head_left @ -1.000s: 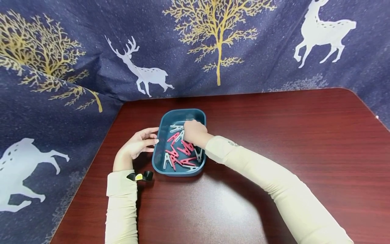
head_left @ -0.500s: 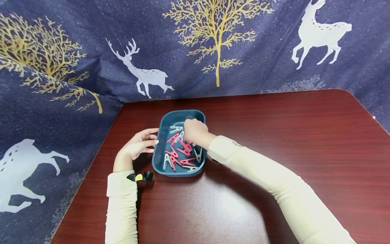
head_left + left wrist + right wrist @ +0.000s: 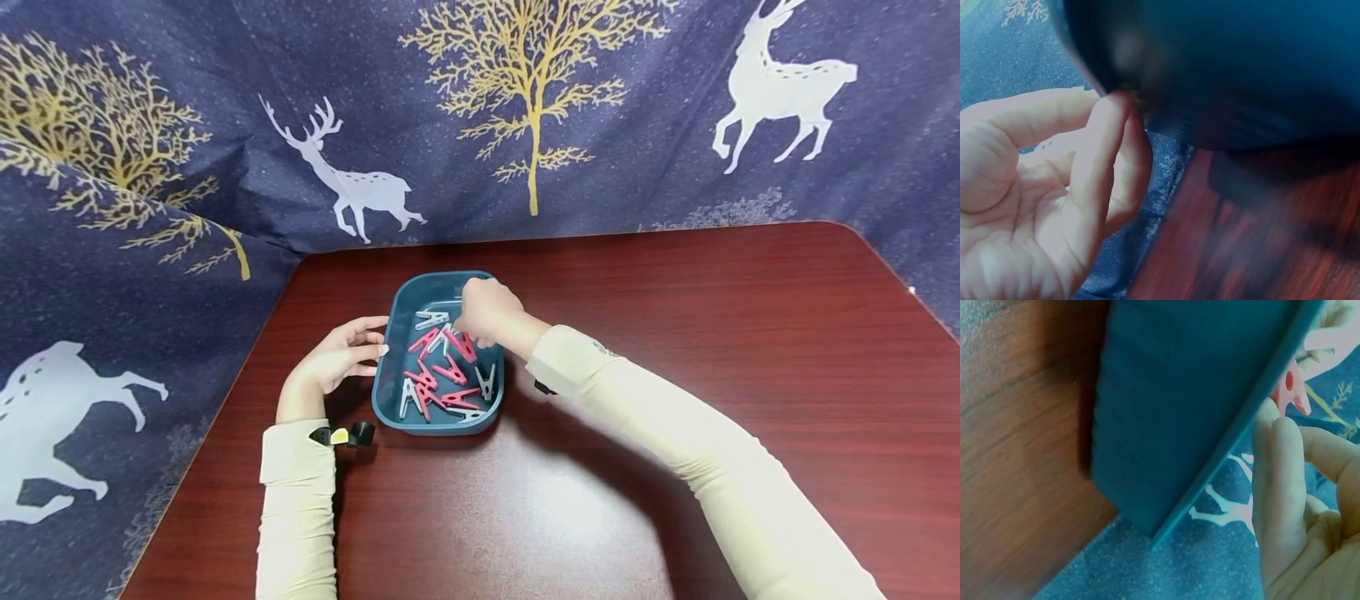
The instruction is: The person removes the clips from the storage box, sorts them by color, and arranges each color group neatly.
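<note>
The right hand (image 3: 491,312) has just come up pinching a red clothespin (image 3: 1297,394), so one is picked out, while the left hand (image 3: 333,358), fingers loose, touches the blue bin (image 3: 442,430).

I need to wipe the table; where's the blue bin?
In the head view, the blue bin sits left of centre on the table, left hand at its left rim.

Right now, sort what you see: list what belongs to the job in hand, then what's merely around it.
Part of the job:
blue tub
red clothespin, held in the right hand
other red clothespins and pale clothespins, inside the tub
left hand, touching the tub's side

Merely around:
table
dark blue cloth with deer and trees
</note>
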{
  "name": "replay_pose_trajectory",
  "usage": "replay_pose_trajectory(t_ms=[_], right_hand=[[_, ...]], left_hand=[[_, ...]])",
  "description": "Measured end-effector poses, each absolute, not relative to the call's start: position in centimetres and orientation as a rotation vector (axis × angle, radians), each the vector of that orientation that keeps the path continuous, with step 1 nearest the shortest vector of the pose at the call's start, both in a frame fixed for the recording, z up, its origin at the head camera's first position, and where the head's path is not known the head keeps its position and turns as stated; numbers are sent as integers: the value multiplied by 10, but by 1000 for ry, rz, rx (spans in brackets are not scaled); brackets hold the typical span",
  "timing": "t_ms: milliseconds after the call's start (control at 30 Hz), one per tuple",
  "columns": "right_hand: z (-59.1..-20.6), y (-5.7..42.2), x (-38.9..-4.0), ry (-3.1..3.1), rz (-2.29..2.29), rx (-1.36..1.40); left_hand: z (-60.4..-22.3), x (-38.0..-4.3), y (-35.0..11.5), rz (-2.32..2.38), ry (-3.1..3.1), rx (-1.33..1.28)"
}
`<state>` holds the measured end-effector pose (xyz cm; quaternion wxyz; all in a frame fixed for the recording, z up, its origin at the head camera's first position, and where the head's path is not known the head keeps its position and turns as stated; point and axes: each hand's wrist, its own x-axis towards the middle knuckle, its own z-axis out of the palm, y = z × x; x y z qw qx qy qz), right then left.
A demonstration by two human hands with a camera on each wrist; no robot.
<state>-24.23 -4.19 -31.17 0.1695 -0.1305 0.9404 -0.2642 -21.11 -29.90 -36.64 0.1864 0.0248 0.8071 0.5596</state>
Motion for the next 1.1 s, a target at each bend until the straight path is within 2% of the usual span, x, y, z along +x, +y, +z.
replay_pose_trajectory(t_ms=[667,1100], right_hand=[[-292,-7,-240,2619,-1037,-320],[-296,23,-251,2595,-1159,-232]], left_hand=[[-366,-210,-298,1592,2260,74],[-366,-210,-297,1590,2260,80]])
